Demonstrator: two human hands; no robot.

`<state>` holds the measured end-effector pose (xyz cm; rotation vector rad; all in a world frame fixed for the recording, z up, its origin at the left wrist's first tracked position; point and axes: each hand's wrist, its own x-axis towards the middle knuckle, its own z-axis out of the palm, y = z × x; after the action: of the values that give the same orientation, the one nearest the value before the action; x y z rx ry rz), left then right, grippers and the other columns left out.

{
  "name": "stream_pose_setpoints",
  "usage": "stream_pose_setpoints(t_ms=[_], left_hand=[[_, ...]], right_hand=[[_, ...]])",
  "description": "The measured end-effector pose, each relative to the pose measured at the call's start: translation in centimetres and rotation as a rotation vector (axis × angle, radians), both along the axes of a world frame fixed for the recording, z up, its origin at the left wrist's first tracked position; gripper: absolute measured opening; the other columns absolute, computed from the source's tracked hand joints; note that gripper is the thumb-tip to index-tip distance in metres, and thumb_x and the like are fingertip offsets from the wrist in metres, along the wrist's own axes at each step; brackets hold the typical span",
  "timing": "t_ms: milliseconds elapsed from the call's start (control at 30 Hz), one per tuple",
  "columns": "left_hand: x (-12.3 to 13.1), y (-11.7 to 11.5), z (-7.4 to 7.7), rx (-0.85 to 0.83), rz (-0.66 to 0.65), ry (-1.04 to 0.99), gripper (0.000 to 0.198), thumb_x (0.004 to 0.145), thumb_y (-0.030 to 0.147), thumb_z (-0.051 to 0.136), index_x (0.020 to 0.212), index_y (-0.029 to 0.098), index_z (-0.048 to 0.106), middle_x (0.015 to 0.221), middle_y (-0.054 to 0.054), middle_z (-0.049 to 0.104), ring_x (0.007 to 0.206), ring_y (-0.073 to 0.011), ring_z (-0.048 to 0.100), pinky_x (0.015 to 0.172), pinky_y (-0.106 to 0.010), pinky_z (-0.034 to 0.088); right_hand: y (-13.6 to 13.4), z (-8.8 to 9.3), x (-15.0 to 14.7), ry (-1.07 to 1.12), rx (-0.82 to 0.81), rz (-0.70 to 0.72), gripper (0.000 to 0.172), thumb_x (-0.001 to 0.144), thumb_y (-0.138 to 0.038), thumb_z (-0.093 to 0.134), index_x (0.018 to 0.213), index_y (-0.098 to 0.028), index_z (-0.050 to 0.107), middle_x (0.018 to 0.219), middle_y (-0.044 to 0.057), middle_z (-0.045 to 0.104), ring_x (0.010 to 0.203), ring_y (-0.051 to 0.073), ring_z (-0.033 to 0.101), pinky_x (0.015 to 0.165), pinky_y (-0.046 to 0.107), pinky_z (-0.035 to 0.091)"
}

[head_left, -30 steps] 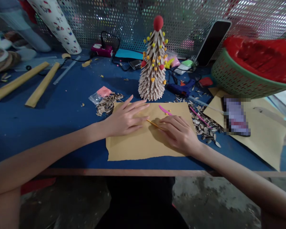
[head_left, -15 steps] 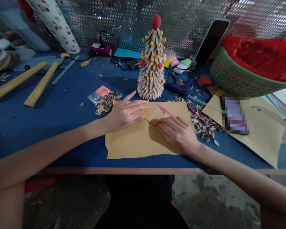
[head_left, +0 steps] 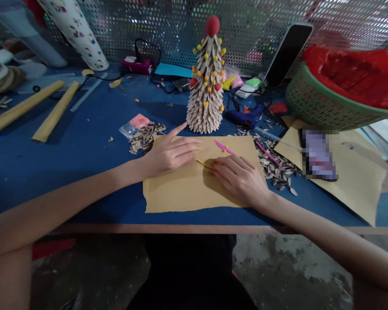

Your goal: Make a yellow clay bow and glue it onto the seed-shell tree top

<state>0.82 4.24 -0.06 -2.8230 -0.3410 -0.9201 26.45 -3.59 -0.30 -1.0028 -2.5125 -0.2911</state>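
Note:
A thin orange-yellow strand (head_left: pixel 204 164), which looks like soft clay, spans the gap between my hands over a sheet of brown paper (head_left: pixel 174 193). My right hand (head_left: pixel 241 178) has its fingers closed on the strand's right end. With fingers stretched out, my left hand (head_left: pixel 171 155) touches or nearly touches the other end; its underside is hidden. Behind the right hand lie a pink plastic knife (head_left: pixel 222 147) and small orange bits. Past the paper stands a cone-shaped tree (head_left: pixel 205 107) covered in seed shells, with coloured balls and a red ball on top.
Sunflower seed shells lie in piles left (head_left: pixel 145 137) and right (head_left: pixel 278 172) of the paper. A blue glue gun (head_left: pixel 245 117), a phone (head_left: pixel 320 155), a green basket (head_left: pixel 336 101) with red plastic and an upright dark-screened device (head_left: pixel 287 54) are at right. Paper rolls (head_left: pixel 56 113) lie left.
The yellow strand was straight and now bends slightly. Both hands stay in nearly the same place, and the view has shifted very little.

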Motion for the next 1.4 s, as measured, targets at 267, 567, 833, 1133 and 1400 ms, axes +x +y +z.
stream_pose_setpoints(t_ms=[267,567,833,1133,1400], left_hand=[[-0.1,-1.0,0.6,-0.148,0.089,0.092,0.027,0.103,0.023,0.048,0.087,0.022,0.069,0.117,-0.005,0.075,0.121,-0.0211,0.067,0.126,-0.055,0.031],[-0.8,-3.1,0.7,-0.019,0.100,0.006,0.019,0.102,0.022,0.053,0.091,0.017,0.067,0.114,-0.004,0.075,0.122,-0.0211,0.065,0.123,-0.060,0.032],[-1.5,-5.9,1.2,-0.077,0.182,0.028,0.010,0.097,0.016,0.060,0.092,0.016,0.069,0.114,-0.007,0.076,0.115,-0.0228,0.069,0.123,-0.059,0.033],[-2.0,-6.0,0.8,-0.175,-0.012,0.161,0.033,0.100,0.016,0.052,0.132,0.015,0.060,0.138,-0.011,0.064,0.133,-0.0215,0.057,0.126,-0.053,0.028],[0.0,-3.6,-0.1,-0.261,-0.164,0.285,0.046,0.104,0.031,0.048,0.146,0.013,0.048,0.148,-0.016,0.053,0.140,-0.0227,0.050,0.129,-0.054,0.012]], right_hand=[[-0.1,0.3,-0.1,-0.095,0.022,0.015,0.018,0.098,-0.008,0.051,0.096,-0.011,0.068,0.101,0.012,0.074,0.095,0.024,0.065,0.081,0.036,0.052],[-0.2,0.3,0.1,0.012,-0.006,0.118,0.015,0.097,-0.010,0.053,0.100,-0.014,0.067,0.107,0.013,0.073,0.095,0.023,0.067,0.081,0.037,0.054],[0.1,0.3,0.3,-0.007,-0.016,0.175,0.015,0.097,-0.012,0.055,0.106,-0.014,0.066,0.110,0.012,0.074,0.097,0.023,0.068,0.086,0.040,0.054],[-0.4,0.7,2.1,0.162,-0.117,0.128,0.033,0.095,-0.011,0.055,0.127,-0.015,0.060,0.105,0.013,0.075,0.099,0.026,0.072,0.085,0.042,0.061],[-0.6,0.6,2.2,0.178,-0.188,0.180,0.049,0.097,-0.014,0.054,0.145,-0.015,0.046,0.132,0.016,0.068,0.124,0.026,0.065,0.101,0.041,0.060]])
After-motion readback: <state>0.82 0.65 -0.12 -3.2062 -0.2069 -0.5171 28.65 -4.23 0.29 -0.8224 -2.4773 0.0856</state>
